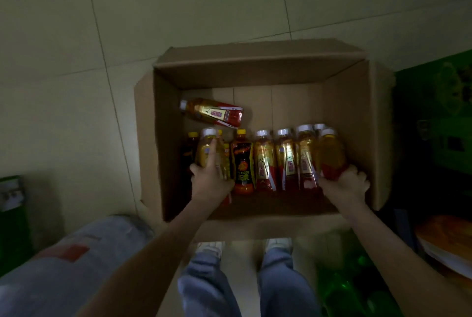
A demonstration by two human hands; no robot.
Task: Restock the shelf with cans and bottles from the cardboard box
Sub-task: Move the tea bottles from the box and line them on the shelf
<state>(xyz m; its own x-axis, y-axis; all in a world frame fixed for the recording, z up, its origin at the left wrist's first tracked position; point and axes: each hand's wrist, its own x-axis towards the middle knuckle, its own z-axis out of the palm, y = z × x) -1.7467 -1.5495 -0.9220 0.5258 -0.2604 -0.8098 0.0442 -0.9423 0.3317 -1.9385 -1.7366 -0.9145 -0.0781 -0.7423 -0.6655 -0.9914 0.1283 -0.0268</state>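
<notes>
- A dim room with a pale tiled floor (63, 35); an open cardboard box (357, 117) sits on it, flaps folded outward, seen from straight above.
- Along the near side of the box stands a row of bottles (286, 158) with amber liquid, white caps and red-and-gold labels, packed touching one another.
- Among them is a dark bottle with a yellow cap (242, 160) — black and orange label — just right of the left hand.
- One more amber bottle lies on its side (212, 112) on the box floor, apart from the row, cap pointing left.
- The left hand (210, 181) is wrapped around the left white-capped bottle (208, 148), forefinger stretched up along its side.
- The right hand (343, 185) grips the base of the rightmost bottle (330, 153), fingers curled under it.
- Both forearms reach down into the box; below them show blue jeans (204, 286) and light shoes (278, 244).
- At the right edge there is something green (447, 112), possibly a crate — too dark to tell.
</notes>
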